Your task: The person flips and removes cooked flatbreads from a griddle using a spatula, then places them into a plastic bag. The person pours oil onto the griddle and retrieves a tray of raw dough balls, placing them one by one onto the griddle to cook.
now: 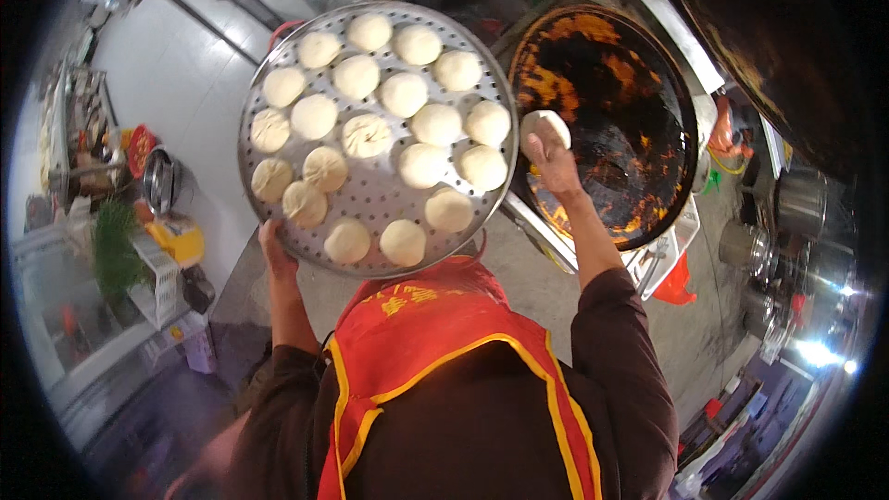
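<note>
A round perforated metal steamer tray is held up in front of me, bearing several pale dough buns. Some buns show pleated tops, others are smooth. My left hand grips the tray's lower left rim; part of its fingers is hidden under the tray. In my right hand is a single dough bun, above the left edge of a large round flat pan. The pan's dark, glossy surface has orange-brown patches. Whether the held bun touches the pan, I cannot tell.
A large dark round object overhangs the upper right. Right of the pan are a white plastic basket, a red plastic bag and steel pots. On the left are a pale tabletop and a metal bowl.
</note>
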The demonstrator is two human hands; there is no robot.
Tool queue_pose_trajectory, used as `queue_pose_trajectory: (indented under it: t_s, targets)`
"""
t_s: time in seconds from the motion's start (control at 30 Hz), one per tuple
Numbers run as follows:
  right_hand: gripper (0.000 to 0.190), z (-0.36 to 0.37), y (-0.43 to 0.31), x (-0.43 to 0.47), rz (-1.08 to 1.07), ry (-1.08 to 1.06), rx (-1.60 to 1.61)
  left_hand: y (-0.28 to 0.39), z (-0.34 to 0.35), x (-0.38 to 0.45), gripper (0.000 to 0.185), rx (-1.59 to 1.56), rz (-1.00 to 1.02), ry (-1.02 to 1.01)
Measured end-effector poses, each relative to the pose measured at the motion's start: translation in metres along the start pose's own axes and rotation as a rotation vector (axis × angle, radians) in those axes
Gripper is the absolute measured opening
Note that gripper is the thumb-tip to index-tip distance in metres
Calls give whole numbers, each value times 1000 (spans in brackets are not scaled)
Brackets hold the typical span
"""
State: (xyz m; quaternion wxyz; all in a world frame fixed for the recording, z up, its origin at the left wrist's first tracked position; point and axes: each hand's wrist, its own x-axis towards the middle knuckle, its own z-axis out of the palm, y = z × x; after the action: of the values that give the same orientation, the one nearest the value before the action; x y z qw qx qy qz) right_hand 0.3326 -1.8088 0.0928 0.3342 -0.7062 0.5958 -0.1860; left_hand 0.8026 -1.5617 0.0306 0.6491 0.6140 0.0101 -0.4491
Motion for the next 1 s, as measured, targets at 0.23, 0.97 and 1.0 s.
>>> queue_pose_trajectory:
  t_s: [0.23, 0.97, 1.0]
  targets:
    - [43, 40, -142, -38, -37, -195, 19, 3, 14, -10, 30, 12, 72, 8]
    - [57, 36, -169, -60, 214, 18, 357, -4, -5, 2, 10, 20, 44, -65]
    - [61, 6, -160, -60, 333, 57, 369, -1, 4, -4, 10, 0, 21, -62]
